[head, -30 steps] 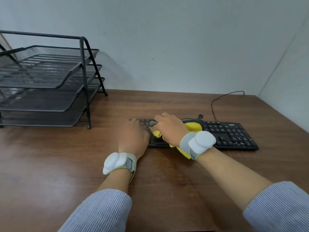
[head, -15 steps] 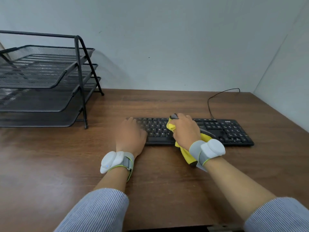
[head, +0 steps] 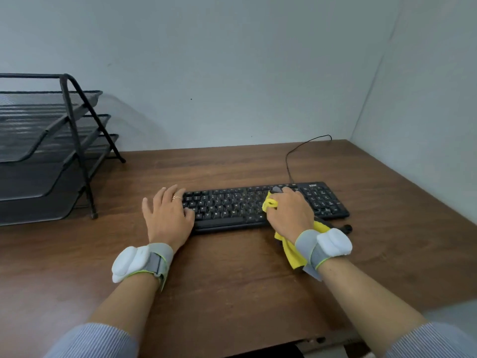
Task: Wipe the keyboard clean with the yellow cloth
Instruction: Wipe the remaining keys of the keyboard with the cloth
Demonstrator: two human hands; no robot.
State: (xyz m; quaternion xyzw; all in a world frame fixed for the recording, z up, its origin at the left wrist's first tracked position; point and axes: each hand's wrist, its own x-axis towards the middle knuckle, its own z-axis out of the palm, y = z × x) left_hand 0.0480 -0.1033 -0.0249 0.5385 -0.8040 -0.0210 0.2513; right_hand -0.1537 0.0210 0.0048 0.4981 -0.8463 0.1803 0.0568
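A black keyboard [head: 227,205] lies across the middle of the brown desk. My right hand [head: 289,213] grips a bunched yellow cloth [head: 293,250] and presses it on the keys just left of the number pad; the cloth's tail hangs out under my wrist onto the desk. My left hand [head: 167,213] lies flat with fingers spread on the keyboard's left end, holding it down. Keys under both hands are hidden.
A black three-tier mesh paper tray [head: 49,156] stands at the back left. The keyboard's cable [head: 296,151] curls to the back wall. A white side wall closes the right. A small dark object [head: 347,228] lies by the keyboard's front right corner.
My right hand has slid the cloth rightward along the keyboard, from its left part to near the number pad. My left hand stays on the left end.
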